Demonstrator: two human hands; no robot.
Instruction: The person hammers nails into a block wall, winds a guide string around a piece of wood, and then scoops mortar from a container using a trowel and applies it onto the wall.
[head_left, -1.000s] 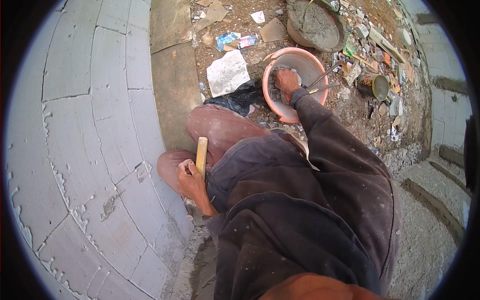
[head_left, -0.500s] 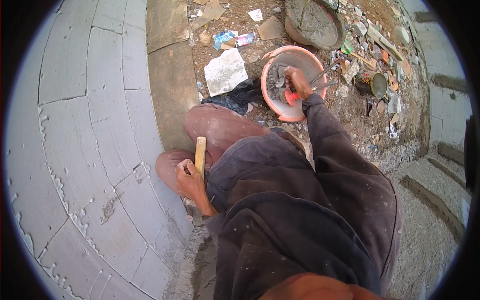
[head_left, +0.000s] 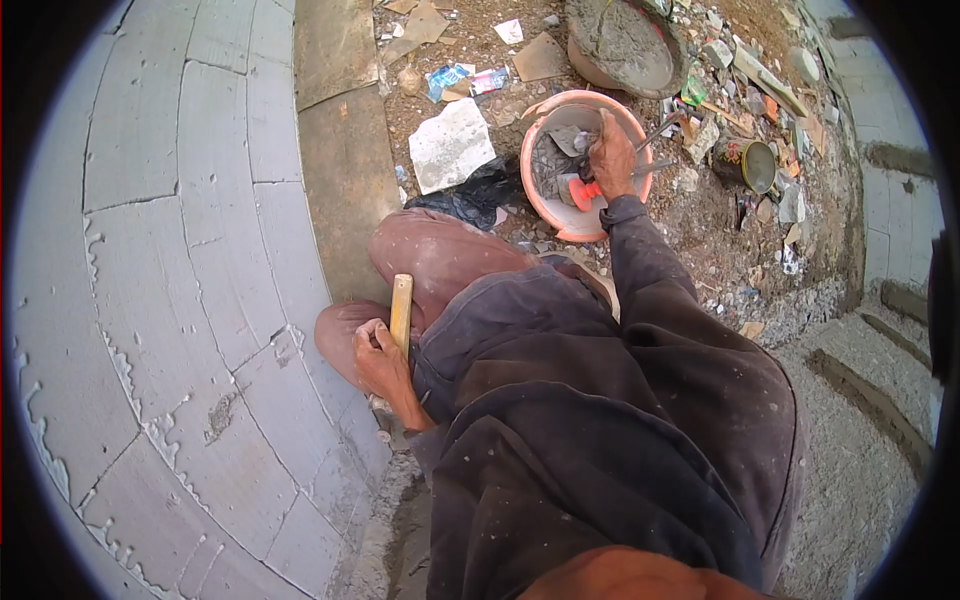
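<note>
A red piece (head_left: pixel 583 192) is lying inside the pale bucket (head_left: pixel 575 108), low and right of the middle. Its flared end is facing left and a short stem is pointing right and slightly up, toward the right hand (head_left: pixel 612 160), so its long axis is running roughly crosswise. A pale patch is showing just left of it; whether that belongs to it is hard to make out. The right hand is reaching over the bucket with its fingers pointing away from the body, and it is hiding the stem's far end, so I cannot tell whether it is clamping anything.

Two dark shafts (head_left: pixel 657 130) are leaning out over the bucket's right rim, their inner ends partly covered by the hand.

Near the knees, the left hand (head_left: pixel 380 360) is curling its fingers beside a yellowish bar (head_left: pixel 401 305). The bar is pointing away from the body, nearly lengthwise in the view; its lower end is hidden, and I cannot tell whether the hand is gripping it.

Farther out, a tub of grey mix (head_left: pixel 590 65) is standing beyond the bucket, cut off at the top edge, and a can (head_left: pixel 735 165) is lying among rubble to the right.
</note>
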